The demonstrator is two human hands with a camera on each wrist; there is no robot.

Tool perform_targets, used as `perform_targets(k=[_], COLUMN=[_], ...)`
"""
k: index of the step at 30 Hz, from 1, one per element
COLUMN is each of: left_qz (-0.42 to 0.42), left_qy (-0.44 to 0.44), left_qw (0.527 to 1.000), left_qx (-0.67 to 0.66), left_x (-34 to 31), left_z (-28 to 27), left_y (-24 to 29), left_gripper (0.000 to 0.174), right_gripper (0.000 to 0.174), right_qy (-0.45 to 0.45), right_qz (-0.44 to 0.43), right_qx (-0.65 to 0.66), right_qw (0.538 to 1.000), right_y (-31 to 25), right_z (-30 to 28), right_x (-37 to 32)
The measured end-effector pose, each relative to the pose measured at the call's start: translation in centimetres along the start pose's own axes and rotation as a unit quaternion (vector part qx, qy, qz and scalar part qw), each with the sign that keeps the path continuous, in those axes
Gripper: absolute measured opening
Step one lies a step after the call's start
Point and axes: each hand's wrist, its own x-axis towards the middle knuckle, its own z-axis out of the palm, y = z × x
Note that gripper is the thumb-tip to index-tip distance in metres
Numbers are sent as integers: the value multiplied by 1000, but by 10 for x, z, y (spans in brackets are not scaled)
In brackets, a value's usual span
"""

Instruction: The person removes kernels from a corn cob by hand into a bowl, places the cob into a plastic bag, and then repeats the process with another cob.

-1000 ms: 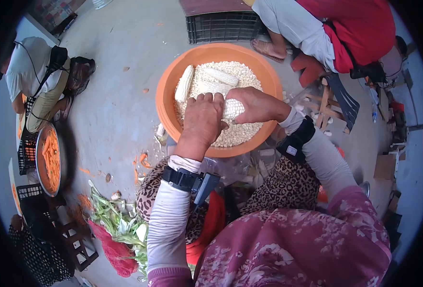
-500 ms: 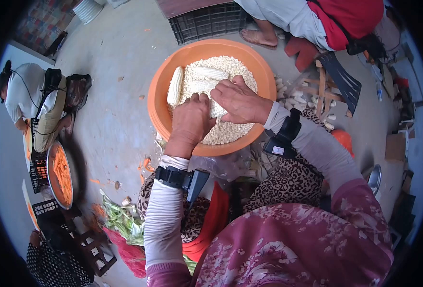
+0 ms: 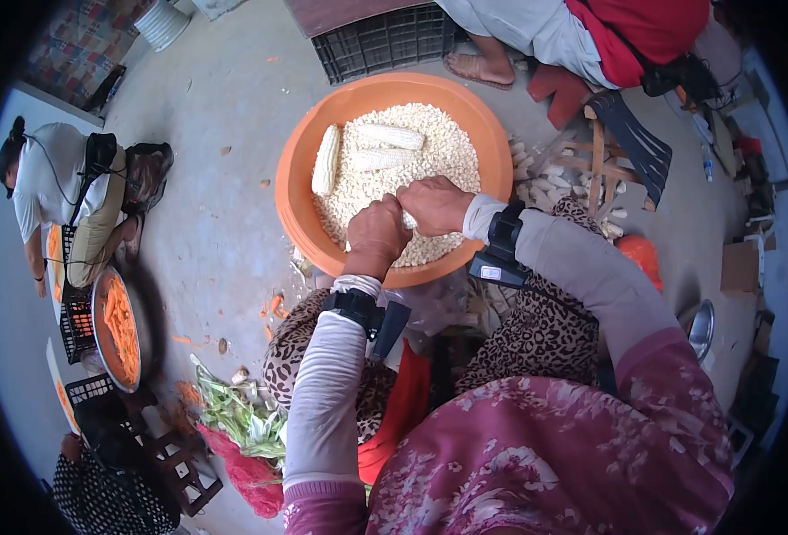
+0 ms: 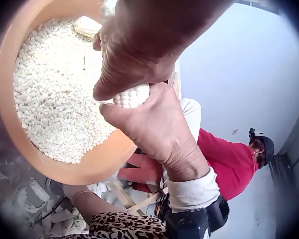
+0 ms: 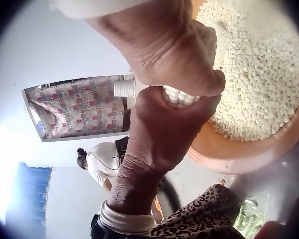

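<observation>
Both hands grip one white corn cob over the near part of an orange basin. The left hand curls round one end, the right hand round the other, and they touch. Most of the cob is hidden by the fingers; rows of kernels show between the hands in both wrist views. Loose white kernels fill the basin. On them lie an upright-pointing cob at the left and two more, an upper cob and a lower cob.
A black crate stands beyond the basin. Stripped cobs and a wooden stool are at the right. A metal bowl of orange strips, green husks and a red net are at the left. Other people sit around.
The hands have moved down toward the basin's near side with the cob and drawn closer together. The two cobs behind them show more fully. The person at the left has lowered an arm.
</observation>
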Motion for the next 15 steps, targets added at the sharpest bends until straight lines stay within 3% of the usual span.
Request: perform_targets(k=[5,7,10,11,12,15], left_qz=[-36,-163,-158,-147,-150,-127], left_qy=[-24,-154,-156,-142,-147,-59], left_qw=[999,972,975,979,978,988], left_qx=[3,-65,-18,-18,-17,-68], left_x=[9,14,15,21,21,24], left_z=[13,1,-6,5,5,4], left_y=[3,5,20,11,10,3], left_gripper=[46,56,51,70,70,68], right_gripper=[21,20,16,22,22,46], right_qy=[-16,12,-40,-62,-66,-72], right_qz=[9,64,129,161,159,197], right_qx=[-22,-49,-21,9,12,51], right_qw=[1000,997,991,985,985,976], right_y=[2,5,4,8,9,23], right_z=[11,19,35,40,38,26], right_x=[0,3,13,18,17,19])
